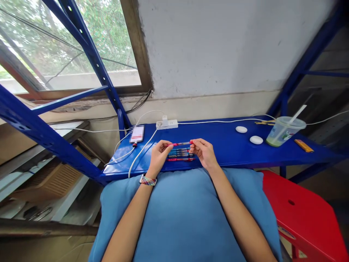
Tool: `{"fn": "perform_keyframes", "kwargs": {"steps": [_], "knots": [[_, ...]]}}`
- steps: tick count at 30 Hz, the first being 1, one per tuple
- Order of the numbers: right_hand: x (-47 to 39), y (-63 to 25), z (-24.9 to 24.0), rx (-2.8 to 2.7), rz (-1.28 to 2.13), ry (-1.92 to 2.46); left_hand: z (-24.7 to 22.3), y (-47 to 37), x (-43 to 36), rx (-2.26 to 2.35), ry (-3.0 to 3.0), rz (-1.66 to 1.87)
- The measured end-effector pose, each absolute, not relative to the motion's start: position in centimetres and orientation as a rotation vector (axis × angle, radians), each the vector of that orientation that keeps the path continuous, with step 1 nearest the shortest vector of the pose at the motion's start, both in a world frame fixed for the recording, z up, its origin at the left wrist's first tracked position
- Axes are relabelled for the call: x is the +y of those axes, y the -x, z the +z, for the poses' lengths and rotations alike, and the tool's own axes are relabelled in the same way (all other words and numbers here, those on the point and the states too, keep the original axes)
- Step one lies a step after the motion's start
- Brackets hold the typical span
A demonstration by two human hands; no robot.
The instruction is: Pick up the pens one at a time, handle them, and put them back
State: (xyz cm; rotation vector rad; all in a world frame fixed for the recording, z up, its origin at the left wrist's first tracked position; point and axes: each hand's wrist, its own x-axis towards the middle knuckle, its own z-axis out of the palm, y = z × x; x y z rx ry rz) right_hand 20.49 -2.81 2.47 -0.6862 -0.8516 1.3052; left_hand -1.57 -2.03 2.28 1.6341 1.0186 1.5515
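Note:
A pink-and-clear pen [181, 144] is stretched level between my two hands, just over the blue shelf top [218, 142]. My left hand [159, 154] pinches its left end between thumb and fingers. At the other end, my right hand [203, 151] grips the red tip with its fingertips. Below the held pen, several blue pens [178, 152] lie side by side on the shelf. Nearest to me lies a red pen [180, 159]. My fingers partly cover the ends of the pens.
A white power strip [167, 124] with cables sits by the wall, a blurred phone [136, 134] left of it. To the right are two white oval objects [256, 140], a plastic cup [285, 131] with a straw and an orange packet [304, 146]. A red stool [302, 207] stands at right.

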Motion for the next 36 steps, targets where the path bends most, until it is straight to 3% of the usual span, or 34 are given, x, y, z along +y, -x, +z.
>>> {"fn": "perform_keyframes", "kwargs": {"steps": [36], "knots": [[-2.82, -20.41, 2.63, -0.816, 1.359, 0.691, 2.50, 1.45, -2.52, 0.990, -1.740, 1.540]]}}
